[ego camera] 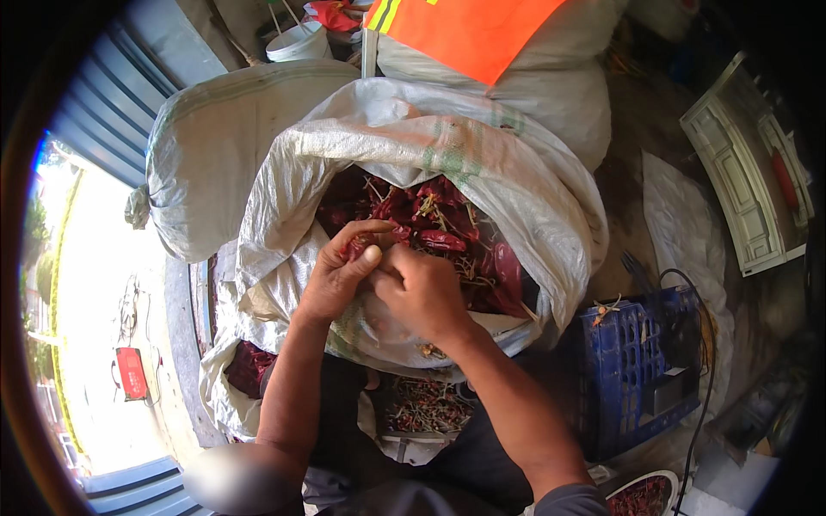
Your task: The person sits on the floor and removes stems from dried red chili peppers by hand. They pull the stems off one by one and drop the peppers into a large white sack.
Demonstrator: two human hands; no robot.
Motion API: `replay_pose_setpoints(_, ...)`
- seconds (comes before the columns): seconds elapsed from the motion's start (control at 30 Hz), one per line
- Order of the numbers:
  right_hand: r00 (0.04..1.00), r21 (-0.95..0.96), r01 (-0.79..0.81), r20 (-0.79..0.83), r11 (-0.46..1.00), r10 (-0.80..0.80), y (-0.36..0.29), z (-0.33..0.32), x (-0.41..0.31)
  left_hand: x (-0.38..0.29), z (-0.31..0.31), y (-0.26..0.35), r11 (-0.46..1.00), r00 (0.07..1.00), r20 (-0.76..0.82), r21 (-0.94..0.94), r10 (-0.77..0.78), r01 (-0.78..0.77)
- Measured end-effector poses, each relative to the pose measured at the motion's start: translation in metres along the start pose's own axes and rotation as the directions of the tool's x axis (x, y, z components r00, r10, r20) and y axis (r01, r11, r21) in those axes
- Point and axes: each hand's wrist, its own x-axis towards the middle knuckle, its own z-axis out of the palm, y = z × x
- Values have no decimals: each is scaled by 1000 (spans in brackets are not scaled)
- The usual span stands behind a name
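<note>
A dried red chili pepper [357,245] is held between the fingers and thumb of my left hand [335,277]. Right against it, my right hand [429,293] has its fingers curled in by the left thumb; whatever they pinch is hidden. Both hands are over the near side of a large white woven sack [393,138] with its mouth rolled back. Inside that sack lie many dried red chilies [442,240], some with pale stems.
Below the hands, loose stems and chili bits [426,406] lie between my legs. A smaller sack of chilies [248,367] stands left. At right are a blue plastic crate [619,380] with a black cable and a bowl of red pieces [642,500]. Full sacks [251,148] stand behind.
</note>
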Motion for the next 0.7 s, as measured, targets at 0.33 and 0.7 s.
replay_pose_setpoints(0.33, 990, 279, -91, 129, 956, 56, -1, -30, 11, -5, 5, 7, 854, 995, 93, 515, 30, -73)
replay_pose_setpoints(0.7, 987, 412, -163, 68, 896, 148, 7, -29, 8, 1, -1, 10, 984, 946, 311, -120, -91, 134)
